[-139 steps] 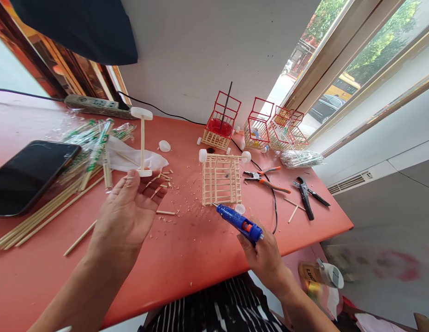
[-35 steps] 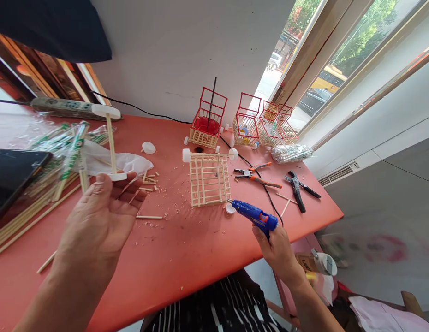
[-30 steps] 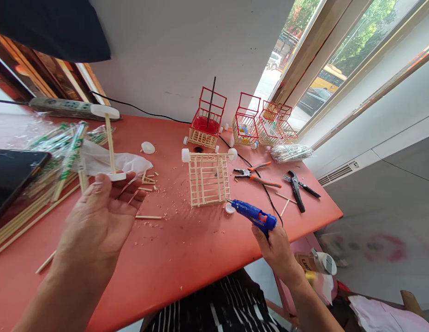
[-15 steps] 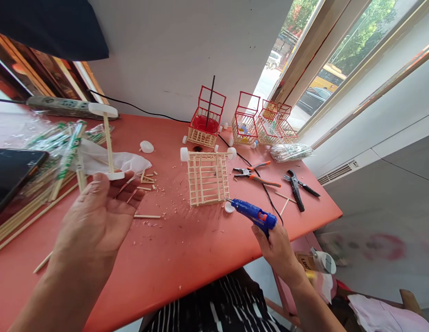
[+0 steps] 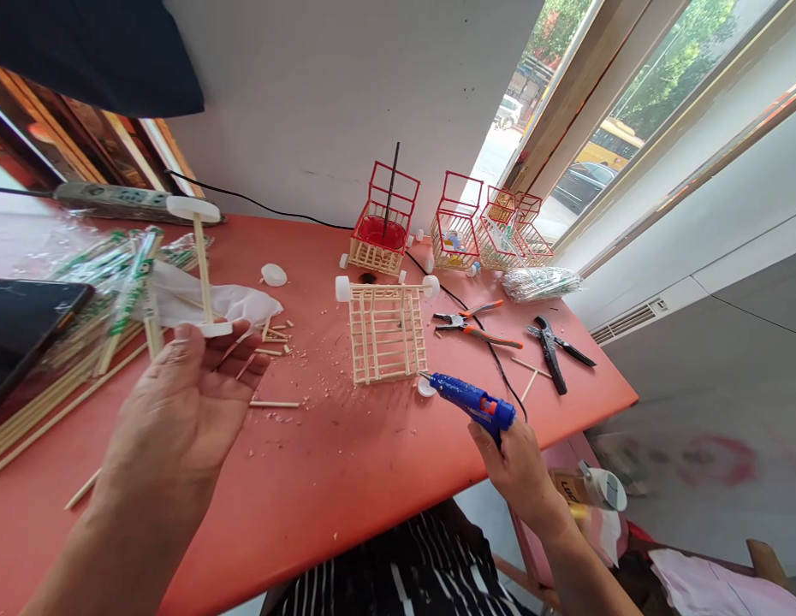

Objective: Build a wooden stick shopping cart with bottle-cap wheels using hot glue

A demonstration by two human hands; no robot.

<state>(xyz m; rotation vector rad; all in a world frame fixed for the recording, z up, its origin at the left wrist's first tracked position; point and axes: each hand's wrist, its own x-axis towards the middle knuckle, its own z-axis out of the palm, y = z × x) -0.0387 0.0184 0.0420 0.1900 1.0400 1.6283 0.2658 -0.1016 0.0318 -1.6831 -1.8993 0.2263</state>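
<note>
My left hand point(image 5: 186, 402) is palm up, thumb and fingers around the lower white cap of a wooden stick axle point(image 5: 203, 265), which stands upright with another white cap on top. In my right hand point(image 5: 517, 462) is a blue glue gun point(image 5: 472, 400), its nozzle at the lower right corner of a wooden stick frame point(image 5: 389, 335). That frame rests on the table with two white wheels at its far end. A small white cap point(image 5: 426, 387) lies beneath the nozzle.
Red-and-wood carts point(image 5: 380, 231) stand by the wall. Orange-handled pliers point(image 5: 478, 327) and black cutters point(image 5: 552, 351) lie right of the frame. Wrapped sticks point(image 5: 125, 274), a dark tablet point(image 5: 32, 334) and a power strip point(image 5: 115, 198) are at left; a black cord crosses behind.
Almost nothing differs; the whole view has shifted slightly. Both hands keep the same hold, and the nozzle remains at the frame's corner.
</note>
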